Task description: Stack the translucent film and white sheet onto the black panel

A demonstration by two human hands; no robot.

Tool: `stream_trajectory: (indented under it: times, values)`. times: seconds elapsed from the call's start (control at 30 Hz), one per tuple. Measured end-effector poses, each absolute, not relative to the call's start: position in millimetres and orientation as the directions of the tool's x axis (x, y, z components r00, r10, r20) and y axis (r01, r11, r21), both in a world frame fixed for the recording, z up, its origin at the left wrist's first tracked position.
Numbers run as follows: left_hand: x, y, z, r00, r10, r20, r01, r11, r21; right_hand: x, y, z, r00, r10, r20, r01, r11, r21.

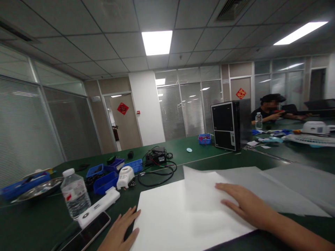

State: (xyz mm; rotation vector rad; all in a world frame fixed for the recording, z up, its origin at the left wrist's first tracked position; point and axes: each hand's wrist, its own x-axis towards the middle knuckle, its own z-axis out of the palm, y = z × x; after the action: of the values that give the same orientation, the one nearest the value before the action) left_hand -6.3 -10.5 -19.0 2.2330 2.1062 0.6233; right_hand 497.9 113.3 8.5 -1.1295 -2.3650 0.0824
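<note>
A large white sheet of paper (162,216) lies on the green table. My left hand (122,228) rests at its left edge with the fingers apart, holding nothing. Over the right part of the sheet is my right hand (239,202), its thumb and fingers spread, touching a thinner white sheet (200,184) whose far left corner is lifted. More thin translucent sheets (295,184) spread to the right, partly overlapping. Left of my left hand lie a phone (87,232) and a white power strip (99,207).
A water bottle (75,195), blue bins (106,183), a metal tray (39,190), a white device (126,177) and black cables (157,174) stand at the left. A black computer tower (225,125) stands behind. Across the table sits a person (264,113).
</note>
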Motion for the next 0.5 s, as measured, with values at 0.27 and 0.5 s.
stream_trajectory:
  times: [0.27, 0.5]
  values:
    - [-1, -13, -13, 0.017, 0.969, 0.245, 0.961, -0.083, 0.263, 492, 108, 10, -0.547, 0.801, 0.244, 0.728, 0.599, -0.334]
    - [-1, -11, -14, 0.01, 0.975, 0.224, 0.964, -0.069, 0.257, 526, 135, 15, -0.44, 0.868, 0.23, 0.828, 0.491, -0.27]
